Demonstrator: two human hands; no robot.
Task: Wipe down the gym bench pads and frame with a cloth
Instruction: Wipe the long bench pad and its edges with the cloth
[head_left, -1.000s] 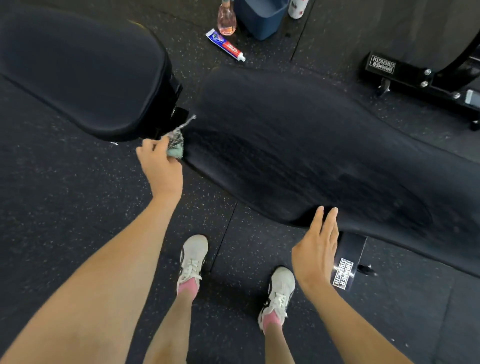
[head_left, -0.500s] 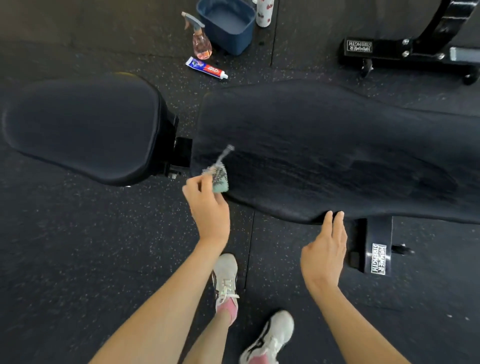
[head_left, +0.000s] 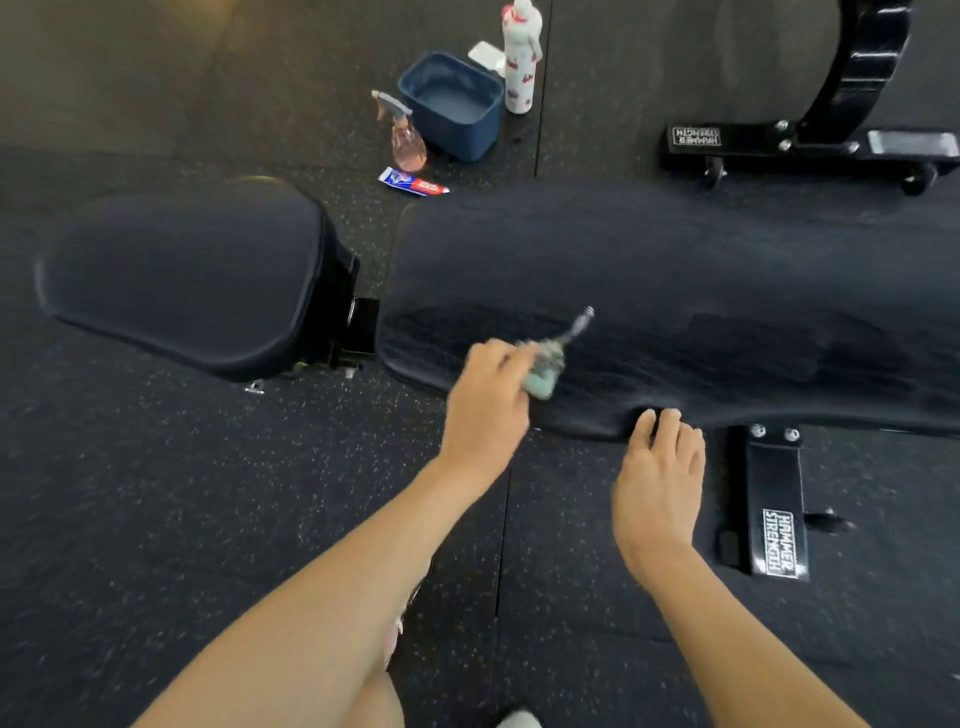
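Near the middle of the frame, our left hand has its fingers closed around the cloth, pressing it on the long pad. Our right hand has open fingers touching that pad's near edge.

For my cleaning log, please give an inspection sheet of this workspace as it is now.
Surface: back pad streaked near its front edge; seat pad looks even.
Job's things: cloth bunched on the back pad.
Clutter: spray bottle, tub, tube, white bottle on the floor behind.
Hands: left hand grips the cloth; right hand open, fingertips at the pad edge.
Cables: nothing seen.
Surroundings: speckled floor; frame foot.
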